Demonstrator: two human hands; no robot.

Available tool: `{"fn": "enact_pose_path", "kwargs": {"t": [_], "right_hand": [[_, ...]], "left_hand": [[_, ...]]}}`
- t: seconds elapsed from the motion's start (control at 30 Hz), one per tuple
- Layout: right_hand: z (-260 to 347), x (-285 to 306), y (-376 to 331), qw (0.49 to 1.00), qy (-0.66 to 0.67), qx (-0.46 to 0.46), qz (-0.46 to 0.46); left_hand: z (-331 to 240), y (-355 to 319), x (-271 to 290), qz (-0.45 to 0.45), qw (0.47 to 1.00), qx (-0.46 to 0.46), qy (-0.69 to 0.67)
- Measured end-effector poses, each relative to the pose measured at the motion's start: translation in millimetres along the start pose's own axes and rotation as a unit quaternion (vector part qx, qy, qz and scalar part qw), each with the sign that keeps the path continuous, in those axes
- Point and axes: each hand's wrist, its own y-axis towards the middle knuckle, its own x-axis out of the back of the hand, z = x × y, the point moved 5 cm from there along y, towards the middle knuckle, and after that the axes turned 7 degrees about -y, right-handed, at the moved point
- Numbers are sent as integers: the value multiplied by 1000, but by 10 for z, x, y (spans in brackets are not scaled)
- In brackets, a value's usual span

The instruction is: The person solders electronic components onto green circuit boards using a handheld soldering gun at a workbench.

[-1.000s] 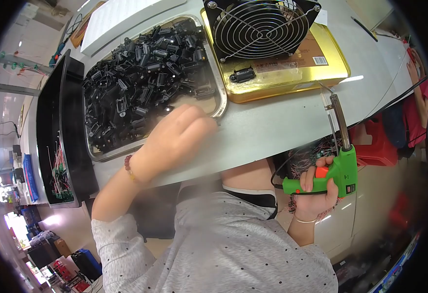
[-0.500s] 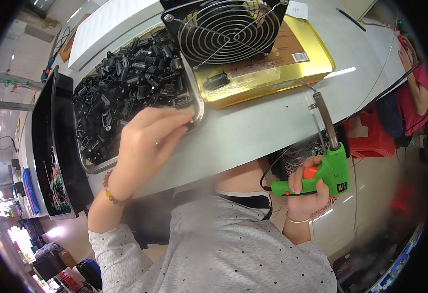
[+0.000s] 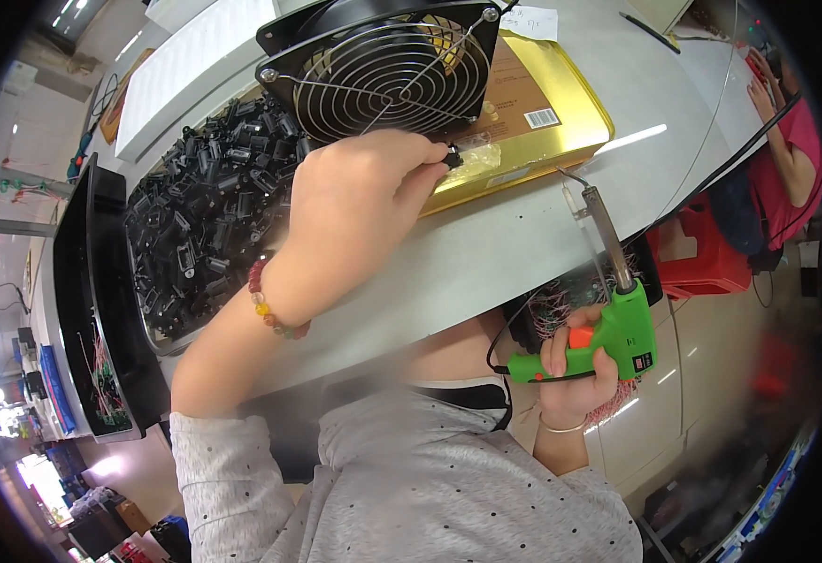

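Note:
My left hand (image 3: 359, 202), with a beaded bracelet at the wrist, reaches over the near edge of a gold tin box (image 3: 570, 103). Its thumb and forefinger are pinched on a small black plastic part (image 3: 453, 158), mostly hidden by the fingertips. Beside those fingertips, clear tape (image 3: 478, 161) lies on the box. My right hand (image 3: 575, 371) grips a green soldering gun (image 3: 629, 328) with an orange trigger, held past the table's front edge. Its metal barrel points up toward the box, and the thin bent tip ends near the box's right corner.
A metal tray (image 3: 162, 345) heaped with black plastic parts (image 3: 214, 197) stands at left. A black fan (image 3: 392, 89) with a wire guard rests partly over the box. Left of the tray is a black bin (image 3: 101, 310) with wires. A person in red (image 3: 791, 169) sits beyond a red stool (image 3: 706, 253).
My left hand has moved right from the tray's edge to the gold box, a black part now showing at its fingertips. The whole view has shifted slightly; the right hand keeps its grip.

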Motion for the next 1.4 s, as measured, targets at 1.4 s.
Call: {"fn": "enact_pose_path", "kwargs": {"t": [1.4], "right_hand": [[69,-29,-7,999,15,31,17]], "left_hand": [[6,26,1400,-253,965,-20,-70]]}}
